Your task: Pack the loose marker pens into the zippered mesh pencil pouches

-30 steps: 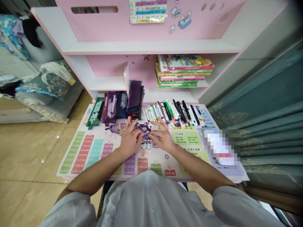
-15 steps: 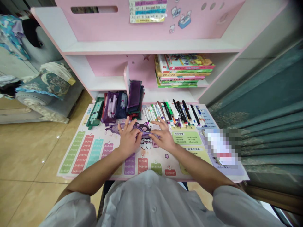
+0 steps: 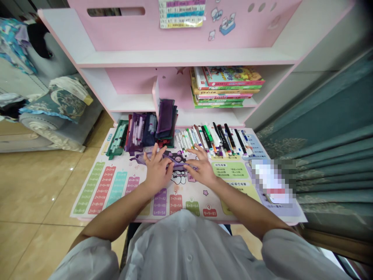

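Note:
A purple mesh pouch (image 3: 178,166) lies on the desk between my hands. My left hand (image 3: 157,170) is on its left part, thumb and a finger pinching its near edge while the other fingers spread over it. With thumb and fingertips, my right hand (image 3: 201,166) holds the pouch's right end. Just beyond are many loose markers (image 3: 217,138) in a row. Filled pouches, one green (image 3: 118,138) and one purple (image 3: 136,132), lie at the back left, beside a stack of dark mesh pouches (image 3: 166,120).
Books (image 3: 227,87) are piled on the shelf behind the markers. A blurred phone-like object (image 3: 272,181) lies at the desk's right side. The desk (image 3: 99,186) has a printed times-table cover. A curtain (image 3: 335,147) hangs on the right.
My left hand has shifted slightly left along the pouch. My right hand has barely moved and still holds the right end.

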### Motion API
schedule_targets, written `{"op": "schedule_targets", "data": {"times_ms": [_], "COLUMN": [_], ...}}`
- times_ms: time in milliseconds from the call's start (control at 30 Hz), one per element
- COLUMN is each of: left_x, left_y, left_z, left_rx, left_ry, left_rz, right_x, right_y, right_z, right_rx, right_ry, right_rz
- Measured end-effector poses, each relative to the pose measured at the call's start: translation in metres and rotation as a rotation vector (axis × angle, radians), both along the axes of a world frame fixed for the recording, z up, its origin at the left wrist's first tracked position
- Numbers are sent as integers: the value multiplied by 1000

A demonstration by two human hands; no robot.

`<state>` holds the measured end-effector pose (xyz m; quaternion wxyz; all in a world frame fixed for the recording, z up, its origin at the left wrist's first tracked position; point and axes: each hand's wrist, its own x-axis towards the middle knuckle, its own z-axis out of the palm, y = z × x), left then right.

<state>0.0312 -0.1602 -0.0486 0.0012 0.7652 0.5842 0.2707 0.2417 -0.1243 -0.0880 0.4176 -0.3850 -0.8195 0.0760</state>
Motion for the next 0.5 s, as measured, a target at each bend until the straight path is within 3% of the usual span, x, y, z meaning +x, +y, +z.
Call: {"op": "schedule_targets", "data": {"times_ms": [500], "left_x": [-2], "left_y": [1], "left_z": [2], "left_rx": [-54], "left_ry": [2], "left_rz": [43], "right_x": [1], "right_y": [2], "right_z": [-3], "right_rx": [2], "right_ry": [13], "right_rz": [-3]}}
